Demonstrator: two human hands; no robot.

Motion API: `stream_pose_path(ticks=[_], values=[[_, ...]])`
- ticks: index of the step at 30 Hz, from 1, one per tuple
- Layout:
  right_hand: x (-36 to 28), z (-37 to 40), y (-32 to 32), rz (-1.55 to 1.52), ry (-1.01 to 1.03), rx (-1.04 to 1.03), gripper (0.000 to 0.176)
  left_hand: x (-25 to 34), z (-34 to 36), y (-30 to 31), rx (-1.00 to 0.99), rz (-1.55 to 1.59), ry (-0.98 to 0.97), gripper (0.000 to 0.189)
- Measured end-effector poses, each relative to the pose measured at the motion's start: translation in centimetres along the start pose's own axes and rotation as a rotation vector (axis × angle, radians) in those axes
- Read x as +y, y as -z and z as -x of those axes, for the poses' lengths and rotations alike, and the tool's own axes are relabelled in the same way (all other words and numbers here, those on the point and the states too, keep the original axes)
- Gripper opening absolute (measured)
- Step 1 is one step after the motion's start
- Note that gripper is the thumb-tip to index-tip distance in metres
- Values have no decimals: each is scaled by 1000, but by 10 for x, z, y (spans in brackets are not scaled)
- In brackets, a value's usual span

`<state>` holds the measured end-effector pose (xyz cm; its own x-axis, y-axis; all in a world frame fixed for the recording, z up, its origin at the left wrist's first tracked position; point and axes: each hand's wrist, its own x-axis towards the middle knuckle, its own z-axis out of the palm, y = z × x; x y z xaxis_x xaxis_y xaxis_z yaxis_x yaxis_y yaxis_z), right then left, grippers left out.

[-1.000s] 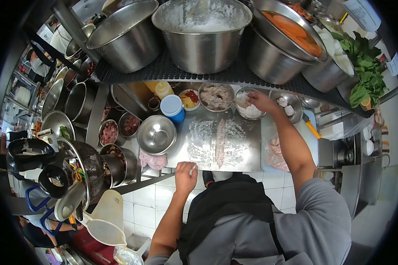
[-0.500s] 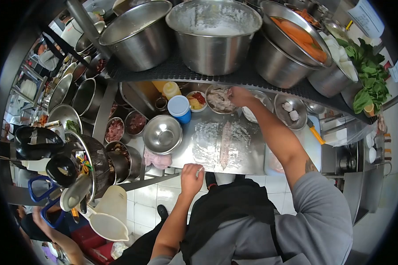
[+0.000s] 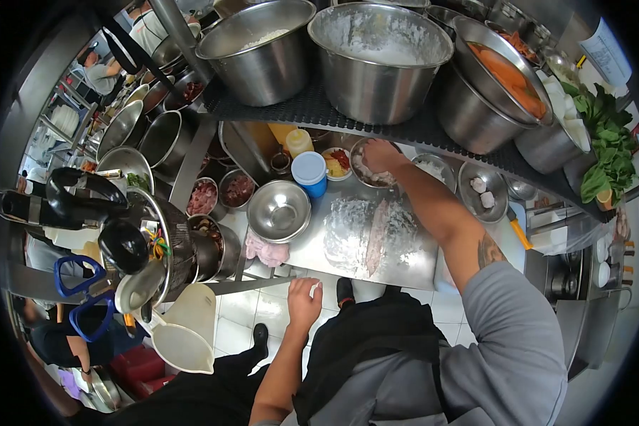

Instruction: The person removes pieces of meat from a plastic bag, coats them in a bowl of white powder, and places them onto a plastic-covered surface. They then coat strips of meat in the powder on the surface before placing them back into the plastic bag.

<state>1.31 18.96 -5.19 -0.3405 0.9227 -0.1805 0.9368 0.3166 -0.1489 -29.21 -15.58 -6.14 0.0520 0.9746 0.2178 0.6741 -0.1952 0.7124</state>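
Observation:
My right hand (image 3: 381, 156) reaches into a steel bowl (image 3: 353, 170) of pale, wet-looking meat strips below the shelf; its fingertips are hidden among the strips. Low, just in front of the steel table's edge, hangs my left hand (image 3: 304, 301) with its fingers curled in. A white spot shows at its fingertips, and what they may hold cannot be made out. Between the hands, a long thin strip of pale meat (image 3: 377, 238) lies on the steel table, surrounded by white powder (image 3: 344, 231). Beside my right forearm stands a bowl of white powder (image 3: 433, 169).
Overhead, a shelf (image 3: 291, 113) carries large steel pots (image 3: 381, 85). An empty steel bowl (image 3: 279, 211), a blue tub (image 3: 309, 175) and pink meat (image 3: 266, 250) are at left. An orange-handled knife (image 3: 520, 231) lies right. A person (image 3: 57, 341) stands lower left.
The view has shifted, so the table sits farther right. My right hand has sunk deeper into the meat bowl. My left hand has drawn slightly back from the table edge.

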Motion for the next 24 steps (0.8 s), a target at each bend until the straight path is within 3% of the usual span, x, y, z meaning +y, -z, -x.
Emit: stream_pose_path(ticks=[7, 10, 13, 16, 19, 22, 24], values=[[-11, 12, -4, 173, 126, 134, 34, 6, -12, -13, -42, 8, -66, 10], [-13, 8, -9, 140, 23, 53, 36, 16, -19, -13, -65, 15, -79, 10], [-8, -1, 7, -249, -151, -93, 41, 22, -19, -15, -56, 21, -68, 10], [-3, 16, 43, -616, -100, -225, 46, 19, -13, -16, -44, 19, -50, 9], [33, 14, 14, -893, -30, -166, 45, 14, -5, -15, -53, 17, -25, 9], [39, 22, 10, -660, -235, -103, 42, 10, 4, -18, -45, 19, -4, 8], [35, 29, 3, -509, -126, 113, 39, 8, 1, -21, -50, 1, -16, 8]])
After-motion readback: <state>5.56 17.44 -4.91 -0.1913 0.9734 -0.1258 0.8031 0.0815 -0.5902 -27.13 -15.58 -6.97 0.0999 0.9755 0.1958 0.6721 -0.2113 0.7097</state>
